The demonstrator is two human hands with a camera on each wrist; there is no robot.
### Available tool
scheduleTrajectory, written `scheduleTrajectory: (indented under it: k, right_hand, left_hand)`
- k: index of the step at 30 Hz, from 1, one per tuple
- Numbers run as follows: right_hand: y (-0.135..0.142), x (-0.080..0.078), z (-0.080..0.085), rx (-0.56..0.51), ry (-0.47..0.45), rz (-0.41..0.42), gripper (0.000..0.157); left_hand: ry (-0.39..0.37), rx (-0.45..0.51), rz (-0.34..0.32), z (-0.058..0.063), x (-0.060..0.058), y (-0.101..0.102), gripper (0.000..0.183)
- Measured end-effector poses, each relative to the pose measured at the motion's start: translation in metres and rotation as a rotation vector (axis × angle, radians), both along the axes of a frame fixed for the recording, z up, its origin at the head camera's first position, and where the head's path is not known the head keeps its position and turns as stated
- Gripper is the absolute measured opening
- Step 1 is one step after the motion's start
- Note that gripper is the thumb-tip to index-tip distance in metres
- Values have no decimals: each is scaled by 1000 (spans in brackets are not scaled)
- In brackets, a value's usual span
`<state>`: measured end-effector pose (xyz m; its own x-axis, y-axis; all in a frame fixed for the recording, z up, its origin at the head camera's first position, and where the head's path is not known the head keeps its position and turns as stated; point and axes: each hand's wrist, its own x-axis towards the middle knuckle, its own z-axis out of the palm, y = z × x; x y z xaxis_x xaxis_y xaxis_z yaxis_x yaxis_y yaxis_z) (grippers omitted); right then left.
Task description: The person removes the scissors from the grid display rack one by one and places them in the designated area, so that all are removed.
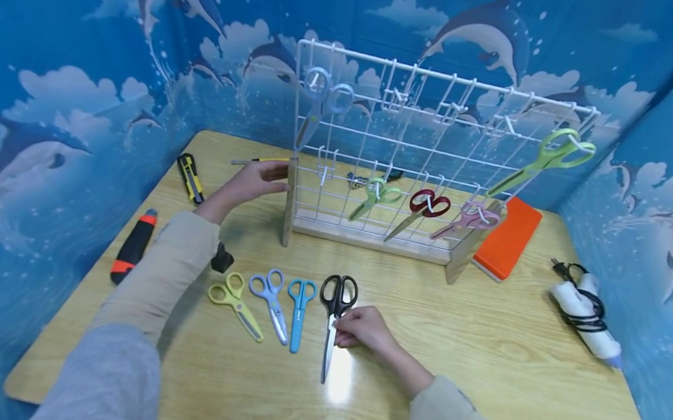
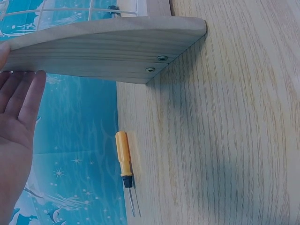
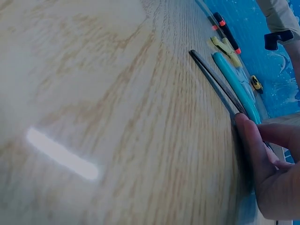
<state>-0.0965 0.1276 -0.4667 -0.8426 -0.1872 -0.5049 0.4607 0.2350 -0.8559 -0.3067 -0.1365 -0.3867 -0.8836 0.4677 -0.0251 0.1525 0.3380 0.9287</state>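
My left hand [image 1: 250, 185] grips the left wooden end panel [image 1: 289, 210] of a white wire rack, thumb and fingers at opposite sides of its edge. My right hand [image 1: 366, 329] pinches black-handled scissors [image 1: 327, 354] near the pivot; their blades point toward me. In the right wrist view the scissors [image 3: 218, 82] lie low along the tabletop. Left of them, in a row, are turquoise scissors [image 1: 296, 326], blue-violet scissors [image 1: 276, 312] and yellow scissors [image 1: 244, 313]. On the rack's hooks hang pale blue scissors [image 1: 316, 109], red-handled scissors [image 1: 423, 206], pink scissors [image 1: 467, 219] and two green pairs.
A yellow utility knife [image 1: 191, 177] and a black-and-red tool [image 1: 134, 246] lie at the left. A yellow-handled screwdriver [image 2: 123, 152] lies beyond the rack's left end. An orange box [image 1: 508, 240] and a white corded tool [image 1: 587, 315] are at the right.
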Motion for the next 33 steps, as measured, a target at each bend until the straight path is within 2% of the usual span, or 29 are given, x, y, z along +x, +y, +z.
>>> scheduleTrajectory:
  k: [9,14,19,26,30,33]
  right_hand:
    - [-4,-1,1,53,6,41,14]
    - [-6,-5,0,92,18,91,14]
    - [-8,-8,1,147,37,135,16]
    - [-8,-10,3,173,34,161,16]
    - [-2,-11,6,126,60,176,16]
    - [7,-15,15,57,93,176,17]
  left_hand:
    - [1,-2,12,-1,1,0,65]
    - [6,-23,30,-3,2,-2,66]
    - [11,-16,29,-3,2,-2,66]
    - [18,-18,20,-3,0,0,65]
    - [21,-14,12,-1,0,2,64]
    - [19,-12,13,0,1,2,63]
